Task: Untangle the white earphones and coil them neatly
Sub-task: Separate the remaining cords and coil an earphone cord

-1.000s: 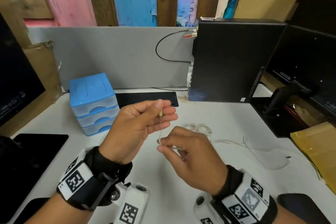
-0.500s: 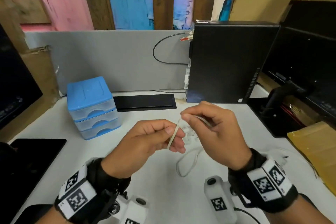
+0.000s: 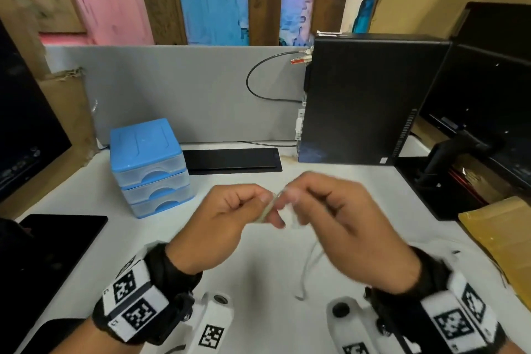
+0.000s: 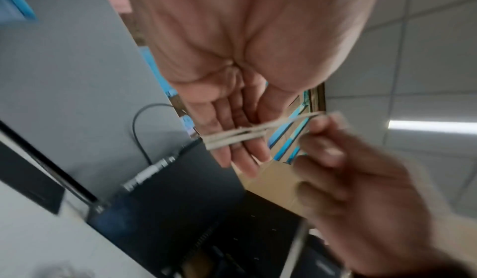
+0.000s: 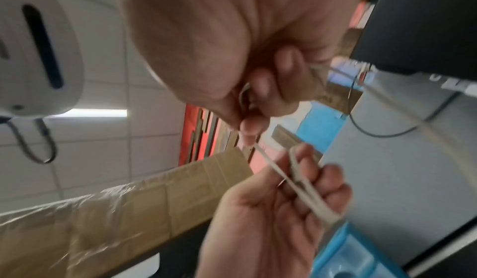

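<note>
The white earphone cable (image 3: 265, 213) is wound in a few turns around the fingers of my left hand (image 3: 230, 218), above the white desk (image 3: 258, 282). In the left wrist view the turns (image 4: 232, 137) cross those fingers side by side. My right hand (image 3: 339, 224) is close on the right and pinches the free run of cable (image 5: 273, 166) between thumb and fingertips. A loose tail (image 3: 309, 267) hangs down to the desk under the right hand. Both hands are motion-blurred, and the earbuds and plug are hidden.
A blue three-drawer box (image 3: 149, 167) stands at the left, a flat black device (image 3: 232, 159) behind the hands. A black computer tower (image 3: 370, 100) and a monitor arm (image 3: 448, 158) stand at the right. A dark tablet (image 3: 57, 238) lies at the left; a brown envelope (image 3: 500, 238) lies at the right.
The right hand came from below the left, swung up to its right and drew in close, laying cable around the left fingers. Less cable lies loose on the desk.
</note>
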